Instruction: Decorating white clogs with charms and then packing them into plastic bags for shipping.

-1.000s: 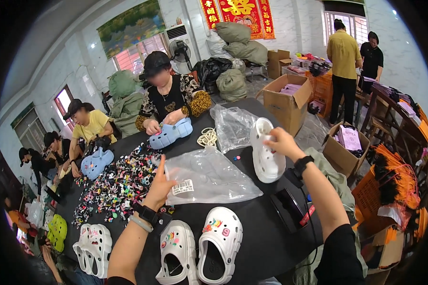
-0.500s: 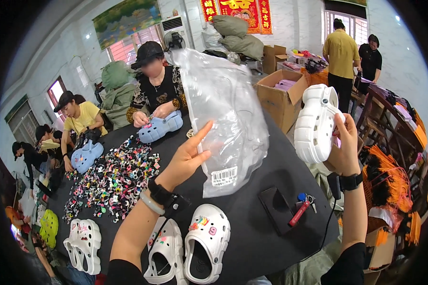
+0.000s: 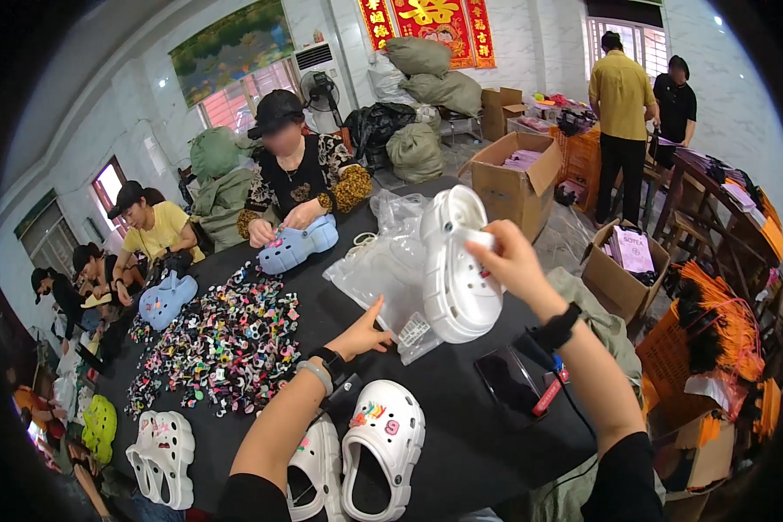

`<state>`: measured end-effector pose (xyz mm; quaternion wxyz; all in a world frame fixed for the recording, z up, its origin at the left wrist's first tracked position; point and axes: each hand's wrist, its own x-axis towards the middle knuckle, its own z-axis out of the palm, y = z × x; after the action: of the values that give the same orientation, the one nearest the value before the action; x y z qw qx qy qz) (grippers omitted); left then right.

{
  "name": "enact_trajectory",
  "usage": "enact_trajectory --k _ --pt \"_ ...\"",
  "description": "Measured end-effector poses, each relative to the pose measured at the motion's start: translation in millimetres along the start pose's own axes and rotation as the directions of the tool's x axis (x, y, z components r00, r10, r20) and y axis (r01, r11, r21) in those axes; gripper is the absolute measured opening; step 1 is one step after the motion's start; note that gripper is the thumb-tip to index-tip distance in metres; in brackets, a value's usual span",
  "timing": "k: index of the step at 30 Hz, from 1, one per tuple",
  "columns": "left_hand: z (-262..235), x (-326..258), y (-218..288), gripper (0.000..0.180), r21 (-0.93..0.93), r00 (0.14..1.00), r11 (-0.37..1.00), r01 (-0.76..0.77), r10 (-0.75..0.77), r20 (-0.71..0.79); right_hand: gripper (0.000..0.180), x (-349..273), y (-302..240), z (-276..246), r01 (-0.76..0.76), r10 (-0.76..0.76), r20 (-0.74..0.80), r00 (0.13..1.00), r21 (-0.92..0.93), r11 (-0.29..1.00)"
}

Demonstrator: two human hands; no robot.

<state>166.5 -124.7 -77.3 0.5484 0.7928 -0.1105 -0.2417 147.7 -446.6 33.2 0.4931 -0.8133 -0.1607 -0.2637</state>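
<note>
My right hand (image 3: 515, 265) grips a white clog (image 3: 463, 300), held tilted above the table; whether a second clog is pressed against it I cannot tell. Under and behind it, a clear plastic bag (image 3: 365, 265) with a printed label lies crumpled on the black table. At the bag's near edge my left hand (image 3: 363, 335) is open, thumb and fingers spread. Close to my left forearm stand two white clogs with colourful charms, the right one (image 3: 383, 444) in full view and the left one (image 3: 317, 461) partly behind my arm.
A heap of small colourful shoe charms (image 3: 213, 339) covers the table's left. Another white pair (image 3: 163, 457) stands near it. A phone (image 3: 507, 380) and red key fob (image 3: 548, 396) lie at right. Across the table a person handles a blue clog (image 3: 300, 246). Cartons (image 3: 513, 187) stand beyond.
The plastic bag, held up before, now lies on the table. My left hand has lowered and spread its fingers. My right hand has brought the white clog leftward and down over the bag.
</note>
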Motion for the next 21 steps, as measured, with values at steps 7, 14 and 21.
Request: enact_trajectory --k 7,14,21 --pt "0.0 -15.2 13.6 0.062 0.018 0.981 0.999 -0.037 0.033 0.191 0.046 28.0 42.2 60.8 -0.099 0.121 0.072 0.990 -0.249 0.963" --pt "-10.4 -36.7 5.8 0.058 0.121 0.981 0.991 -0.058 0.033 0.193 0.066 19.9 54.9 84.3 -0.131 0.201 0.411 0.889 -0.193 0.972" --pt "-45.1 -151.1 55.2 0.038 0.034 0.970 0.970 -0.240 0.241 -0.019 0.060 -37.3 -6.5 49.2 0.150 -0.117 0.440 0.890 -0.041 0.988"
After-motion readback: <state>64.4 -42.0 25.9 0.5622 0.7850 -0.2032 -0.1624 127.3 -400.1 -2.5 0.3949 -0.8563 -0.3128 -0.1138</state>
